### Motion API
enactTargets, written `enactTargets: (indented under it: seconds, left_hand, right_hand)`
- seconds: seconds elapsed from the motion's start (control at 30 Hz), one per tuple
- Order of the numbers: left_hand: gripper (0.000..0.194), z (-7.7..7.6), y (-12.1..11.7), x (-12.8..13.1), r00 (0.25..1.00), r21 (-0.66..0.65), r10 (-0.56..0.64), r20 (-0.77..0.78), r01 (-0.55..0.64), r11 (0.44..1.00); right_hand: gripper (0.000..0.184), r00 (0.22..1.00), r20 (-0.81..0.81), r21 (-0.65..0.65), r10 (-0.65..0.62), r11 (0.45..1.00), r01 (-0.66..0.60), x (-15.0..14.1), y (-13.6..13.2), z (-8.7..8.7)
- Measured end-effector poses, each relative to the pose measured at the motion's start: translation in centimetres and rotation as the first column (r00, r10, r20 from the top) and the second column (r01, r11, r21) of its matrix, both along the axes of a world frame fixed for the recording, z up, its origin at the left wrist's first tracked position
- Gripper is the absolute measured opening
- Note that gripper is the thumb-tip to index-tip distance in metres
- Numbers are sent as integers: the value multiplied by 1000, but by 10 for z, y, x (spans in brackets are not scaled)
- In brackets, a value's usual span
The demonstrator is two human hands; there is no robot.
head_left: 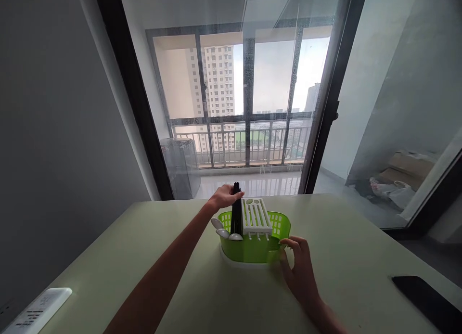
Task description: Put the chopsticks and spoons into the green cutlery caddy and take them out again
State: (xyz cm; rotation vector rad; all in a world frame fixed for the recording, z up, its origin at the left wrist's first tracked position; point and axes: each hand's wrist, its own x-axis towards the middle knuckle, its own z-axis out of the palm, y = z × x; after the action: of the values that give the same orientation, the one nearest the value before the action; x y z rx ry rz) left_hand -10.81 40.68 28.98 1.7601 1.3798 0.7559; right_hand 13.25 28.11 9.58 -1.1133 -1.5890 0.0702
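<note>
Green basket (233,251) on pale surface (187,295).
Left hand (224,196) pinches black chopsticks (236,214) inside; right hand (299,266), loosely spread, perhaps touches its side.

You are working with a basket (231,250) of smooth, bright plastic with a soft sheen, on a base tray (238,264) of white plastic. The slotted rack (257,230) looks like smooth, moulded plastic too. Your spoons (236,237) have glossy white bowls, plastic or ceramic, you cannot tell which; the dark chopsticks (236,216) look smooth, their material unclear. Under them you have a smooth tabletop (187,295) with a faint sheen. Ahead of you, the door pane (224,31) is glossy, reflective glass, and the balcony floor (249,186) shines like polished tile.
</note>
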Motion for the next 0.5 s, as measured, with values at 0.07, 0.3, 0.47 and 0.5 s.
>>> enactTargets:
  seconds: [0.07, 0.3, 0.47, 0.5]
  left_hand:
    - [47, -6, 2, 1, 999, -17, 16, 32, -16, 1000]
    - [45, -8, -2, -2, 968, -26, 58, 246, -53, 998]
    - [42, 27, -4, -27, 887, 10, 117, 446, -136, 991]
    - [39, 37, -4, -36, 862, 22, 138, 488, -170, 985]
  right_hand:
    - [17, 1000, -6, -3, 7, 1000, -7, 0, 0, -1]
    - [16, 999, -16, -21, 32, 999, -33, 0, 0, 3]
    - [18, 999, -3, -27, 37, 999, -37, 1, -1, 2]
    - [18, 999, -1, -28, 39, 999, -39, 1, 0, 2]
